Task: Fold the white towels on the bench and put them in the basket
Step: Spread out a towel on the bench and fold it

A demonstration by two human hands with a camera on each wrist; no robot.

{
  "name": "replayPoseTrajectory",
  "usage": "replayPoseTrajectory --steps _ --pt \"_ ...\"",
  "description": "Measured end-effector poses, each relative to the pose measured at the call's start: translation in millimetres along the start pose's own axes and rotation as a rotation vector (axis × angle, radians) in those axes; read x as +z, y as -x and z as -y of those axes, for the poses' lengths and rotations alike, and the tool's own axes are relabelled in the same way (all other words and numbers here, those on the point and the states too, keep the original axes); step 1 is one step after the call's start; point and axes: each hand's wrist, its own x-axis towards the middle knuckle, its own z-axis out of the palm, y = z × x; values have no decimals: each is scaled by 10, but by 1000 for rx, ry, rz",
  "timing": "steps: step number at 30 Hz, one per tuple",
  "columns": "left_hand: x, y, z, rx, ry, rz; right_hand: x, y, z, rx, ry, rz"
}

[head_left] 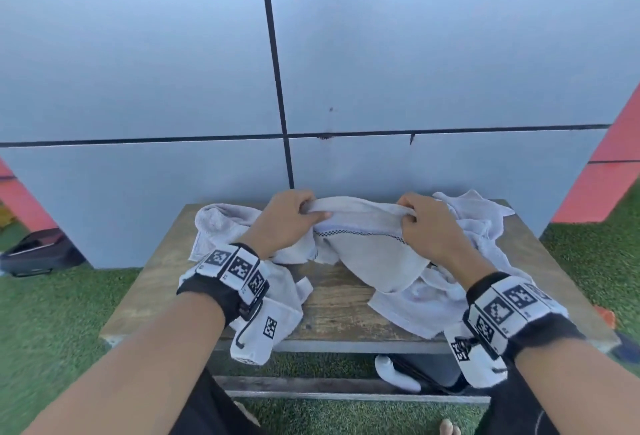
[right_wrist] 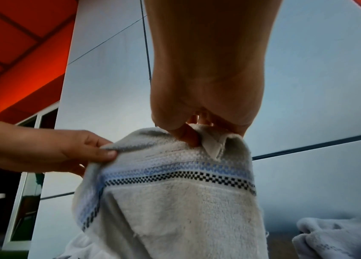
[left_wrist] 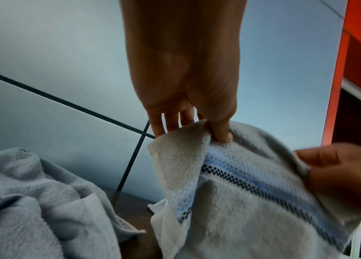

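At centre frame, above the wooden bench (head_left: 332, 296), my left hand (head_left: 284, 216) and right hand (head_left: 426, 223) pinch the limp white terry towel with checkered stripe (head_left: 367, 244) by its top hem; soft, light, best held at corners.

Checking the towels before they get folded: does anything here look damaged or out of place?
Nothing looks damaged. Both hands, left hand and right hand, pinch the top edge of one striped towel; other towels lie crumpled, unfolded, on the bench. No basket is in view.
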Motion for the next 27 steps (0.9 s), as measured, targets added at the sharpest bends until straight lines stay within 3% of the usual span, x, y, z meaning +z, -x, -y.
replayPoseTrajectory --steps 9,13,20,22,25,27 --pt "-85 -49 73 -65 66 102 25 107 -35 97 -76 18" --pt "-87 -152 86 -123 88 188 -1 32 -207 24 -136 60" --pt "145 -322 435 -104 -12 157 59 -200 -555 17 -68 -87" --pt "227 -347 578 -165 -29 226 142 -237 -683 60 -14 38" --pt "379 -361 668 -186 -44 480 325 -264 -879 153 54 398" --pt "502 -381 665 -194 -98 544 451 -302 -965 171 65 430"
